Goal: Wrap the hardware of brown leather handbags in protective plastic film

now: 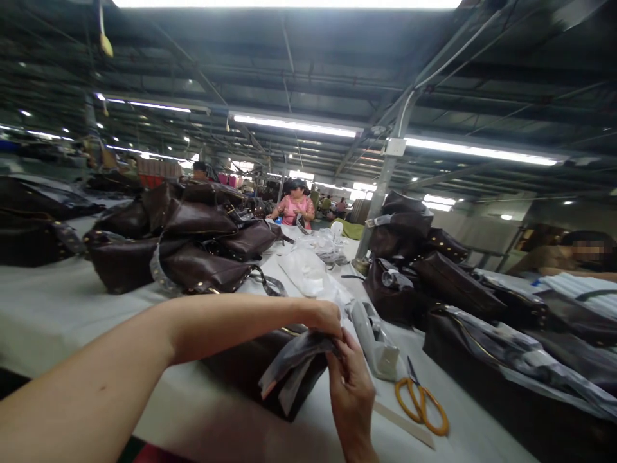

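Note:
A dark brown leather bag (236, 370) lies in front of me on the white-covered table, partly hidden behind my left forearm. A strap wrapped in clear, greyish plastic (294, 360) hangs over its right end. My left hand (328, 318) reaches across the bag, its fingers closed at the upper end of the wrapped strap. From the right, my right hand (351, 379) meets it there, thumb and fingers pinched on the same strap. The fingertips of both hands are partly hidden. Scissors with orange handles (421, 405) lie on the table just right of my right hand.
A grey-white tape dispenser (373, 341) stands beyond my right hand. Brown bags are piled at left (197, 218) and right (457, 283). Clear plastic (308, 267) covers the table's middle, near a metal post (380, 193). A person in pink (296, 209) sits across; another is at far right.

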The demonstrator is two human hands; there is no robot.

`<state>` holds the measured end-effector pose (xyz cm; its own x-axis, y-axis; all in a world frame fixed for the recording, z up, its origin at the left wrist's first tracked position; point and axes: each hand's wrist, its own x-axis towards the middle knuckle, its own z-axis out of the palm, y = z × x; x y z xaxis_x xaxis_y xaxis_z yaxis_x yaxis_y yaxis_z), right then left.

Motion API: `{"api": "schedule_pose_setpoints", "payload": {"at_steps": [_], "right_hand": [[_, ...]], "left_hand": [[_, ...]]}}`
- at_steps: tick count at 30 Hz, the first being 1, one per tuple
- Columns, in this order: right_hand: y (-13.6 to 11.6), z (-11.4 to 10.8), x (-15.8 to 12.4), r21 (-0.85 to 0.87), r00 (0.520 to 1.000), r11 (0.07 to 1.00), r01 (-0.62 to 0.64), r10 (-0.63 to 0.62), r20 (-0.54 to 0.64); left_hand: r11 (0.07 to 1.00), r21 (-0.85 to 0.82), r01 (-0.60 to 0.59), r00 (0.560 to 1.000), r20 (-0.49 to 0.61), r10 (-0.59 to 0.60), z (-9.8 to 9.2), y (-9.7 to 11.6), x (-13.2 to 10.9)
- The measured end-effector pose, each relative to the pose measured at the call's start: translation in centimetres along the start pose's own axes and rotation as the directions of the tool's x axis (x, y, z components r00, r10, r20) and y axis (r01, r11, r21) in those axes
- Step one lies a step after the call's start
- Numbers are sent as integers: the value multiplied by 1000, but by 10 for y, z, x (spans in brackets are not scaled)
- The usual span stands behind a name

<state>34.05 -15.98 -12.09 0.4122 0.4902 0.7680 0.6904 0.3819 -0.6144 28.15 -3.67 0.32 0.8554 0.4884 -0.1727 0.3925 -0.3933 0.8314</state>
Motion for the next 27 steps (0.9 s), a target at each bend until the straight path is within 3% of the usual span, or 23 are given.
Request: {"api": "schedule_pose_setpoints", "payload": {"at_steps": [3,7,11,13,16,19,24,27], "right_hand": [[3,3,4,-135,994,986,100,-104,-28],[4,5,6,-195,986,968,159,-166,-23],[9,7,6,-233,985,960,154,-169,-44],[11,8,6,-245,987,961,130,-150,-65],[13,8,6,-264,996,962,69,-82,-36],[9,4,10,-301,998,954,-2,18,53],[-10,-1,31,-414,996,906,-87,89,-14],[-14,4,40,-348,984,937,-42,99,149]], "left_hand": [[995,-9,97,994,55,-96,-15,-3,-20],[955,-269,126,985,151,-88,-36,-14,-56],[878,-469,94,992,120,-42,-40,-35,-84],[845,-505,177,967,249,-54,-37,-48,-91],[813,-522,258,906,423,-16,-35,-61,-92],[797,-559,229,937,350,-23,-42,-59,-84],[825,-496,270,942,312,-121,-59,-38,-65],[794,-555,249,933,356,-44,-62,-32,-57]]}}
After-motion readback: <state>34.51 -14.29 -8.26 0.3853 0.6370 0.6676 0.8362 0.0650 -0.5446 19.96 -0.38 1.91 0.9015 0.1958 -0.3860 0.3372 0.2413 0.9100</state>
